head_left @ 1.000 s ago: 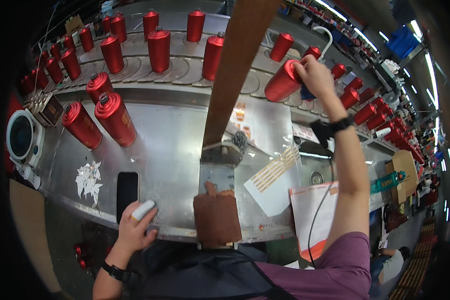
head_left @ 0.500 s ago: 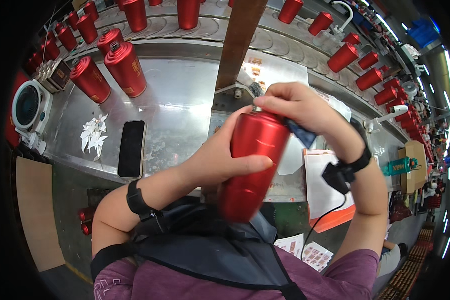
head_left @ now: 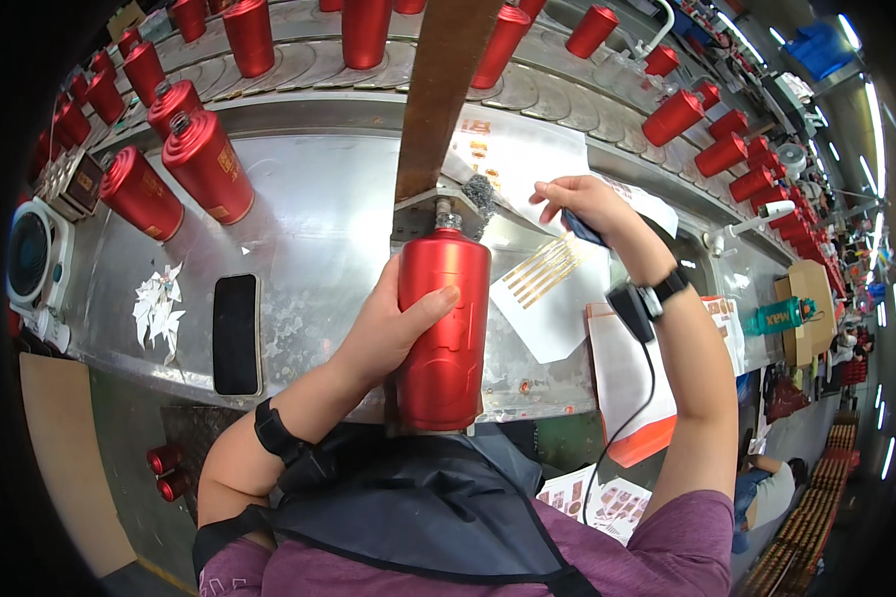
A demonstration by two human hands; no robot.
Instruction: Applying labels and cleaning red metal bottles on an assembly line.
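Observation:
My left hand is wrapped around a glossy red bottle with raised shapes on its side, thumb across the front. The bottle stands nearly upright before my body, its clear, narrow neck pointing away. My right hand is off to the right, apart from the bottle, thumb and forefinger close together. Its lower fingers curl round a dark blue piece, possibly cloth; its kind is unclear. Below that hand lies a white sheet with gold strips.
Two red bottles stand at the left of the metal table, near white scraps and a phone. A brown post rises ahead. Beyond runs a conveyor carrying more bottles. A fan sits far left.
My right hand has left the bottle's neck and moved slightly right. My left hand has turned the bottle more upright and shifted it left. The gold strips are now uncovered.

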